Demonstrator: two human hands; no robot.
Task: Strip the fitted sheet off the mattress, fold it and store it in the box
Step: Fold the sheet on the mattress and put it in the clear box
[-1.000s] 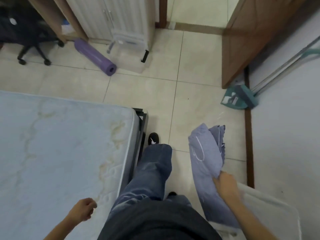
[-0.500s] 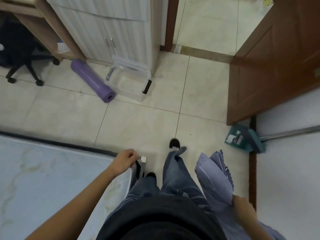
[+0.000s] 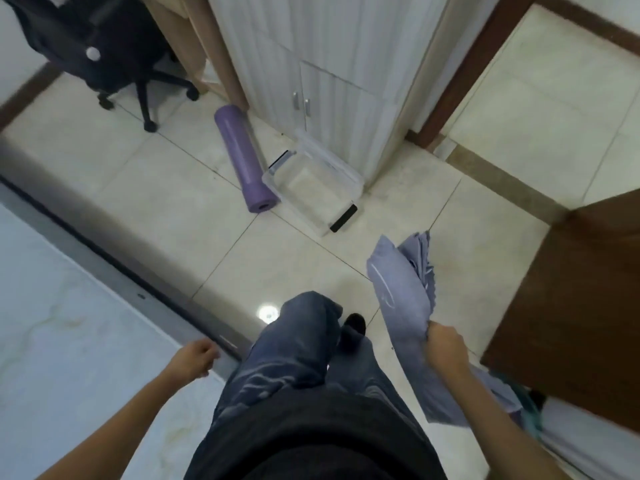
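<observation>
My right hand point(image 3: 445, 346) grips the folded lavender fitted sheet point(image 3: 401, 296), which sticks up and forward from my fist over the tiled floor. My left hand point(image 3: 194, 358) hangs with loosely curled fingers above the corner of the bare, stained mattress point(image 3: 69, 341), holding nothing. A clear plastic box point(image 3: 311, 183) with black latches lies on the floor ahead, against the white cabinet. My legs in jeans step along the bed's edge.
A rolled purple mat point(image 3: 244, 161) lies beside the box. A black office chair point(image 3: 110, 50) stands at the far left by a desk. A brown wooden door point(image 3: 571, 306) stands open on the right. The white cabinet point(image 3: 329, 64) is straight ahead.
My left hand has left the bed frame's corner and dropped back beside my hip. The view has swung left and forward, bringing the box nearer. My right hand raised the sheet.
</observation>
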